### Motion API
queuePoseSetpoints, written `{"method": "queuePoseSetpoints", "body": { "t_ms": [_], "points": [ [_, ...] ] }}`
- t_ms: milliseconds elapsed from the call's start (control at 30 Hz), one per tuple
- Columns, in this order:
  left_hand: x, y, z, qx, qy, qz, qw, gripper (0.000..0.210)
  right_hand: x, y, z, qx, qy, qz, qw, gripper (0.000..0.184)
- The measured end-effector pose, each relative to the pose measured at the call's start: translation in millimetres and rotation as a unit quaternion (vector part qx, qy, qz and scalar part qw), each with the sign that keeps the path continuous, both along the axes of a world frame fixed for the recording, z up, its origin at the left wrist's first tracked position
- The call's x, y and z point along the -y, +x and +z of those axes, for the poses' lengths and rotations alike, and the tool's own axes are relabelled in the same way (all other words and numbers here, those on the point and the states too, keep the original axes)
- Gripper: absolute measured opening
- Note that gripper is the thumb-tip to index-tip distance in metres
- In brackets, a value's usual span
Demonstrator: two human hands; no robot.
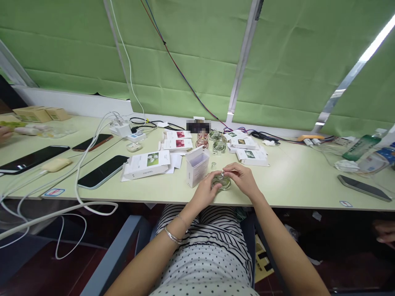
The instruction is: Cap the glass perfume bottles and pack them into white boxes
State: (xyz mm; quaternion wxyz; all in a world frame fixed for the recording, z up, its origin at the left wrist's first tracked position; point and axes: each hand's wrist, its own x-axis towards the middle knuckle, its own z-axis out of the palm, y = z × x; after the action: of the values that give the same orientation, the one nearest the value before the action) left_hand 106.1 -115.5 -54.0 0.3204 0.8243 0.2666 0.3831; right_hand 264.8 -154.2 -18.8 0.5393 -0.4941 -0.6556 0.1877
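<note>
My left hand (206,187) is curled around the side of a round, clear glass perfume bottle (226,183) near the table's front edge. At the top of that bottle, the fingers of my right hand (242,176) pinch its neck; the exact part between the fingertips is mostly hidden. A small clear cap (213,164) stands on the table just behind the bottle. Left of it, an upright white box (197,168) has its top flap open. More round bottles, pinkish ones (202,142) and greenish ones (219,145), stand farther back.
Flattened white boxes with flower pictures lie left (148,164) and right (252,156). A phone (103,172) and white cables (80,172) are at the left, another phone (364,188) and a green bottle (361,147) at the right. Other people's hands (385,232) show at both edges.
</note>
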Motion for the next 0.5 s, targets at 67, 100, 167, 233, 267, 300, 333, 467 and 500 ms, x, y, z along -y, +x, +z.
{"method": "queuePoseSetpoints", "body": {
  "t_ms": [67,100,167,233,267,300,333,467,500],
  "points": [
    [0.0,-0.2,-0.3,0.0,0.0,-0.001,1.0,0.036,0.6,0.2,0.7,0.004,-0.002,0.0,1.0,0.009],
    [-0.2,-0.3,-0.4,0.0,0.0,-0.001,1.0,0.036,0.7,0.1,0.9,0.005,-0.003,-0.004,1.0,0.01],
    [-0.6,-0.4,-0.6,0.0,-0.001,0.0,1.0,0.037,0.5,-0.8,1.0,0.007,0.0,-0.017,1.0,0.011],
    [-0.9,-0.4,-0.7,0.002,0.001,0.001,1.0,0.037,0.2,-1.8,0.9,0.013,0.002,-0.022,1.0,0.011],
    [-1.0,-0.4,-0.6,0.003,0.003,0.001,1.0,0.038,0.1,-2.1,0.9,0.017,0.003,-0.022,1.0,0.011],
    [-0.9,-0.3,-0.4,0.004,0.005,0.0,1.0,0.038,0.0,-2.3,0.9,0.02,0.004,-0.02,1.0,0.01],
    [-0.7,-0.2,-0.1,0.004,0.006,0.001,1.0,0.037,0.0,-2.4,0.9,0.022,0.004,-0.019,1.0,0.01],
    [0.6,-0.1,1.1,0.004,0.004,-0.001,1.0,0.036,0.5,-2.2,1.8,0.028,0.007,-0.022,0.999,0.009],
    [0.8,-0.1,1.0,0.004,0.004,-0.002,1.0,0.036,0.7,-2.3,2.1,0.031,0.008,-0.024,0.999,0.009]
  ]
}}
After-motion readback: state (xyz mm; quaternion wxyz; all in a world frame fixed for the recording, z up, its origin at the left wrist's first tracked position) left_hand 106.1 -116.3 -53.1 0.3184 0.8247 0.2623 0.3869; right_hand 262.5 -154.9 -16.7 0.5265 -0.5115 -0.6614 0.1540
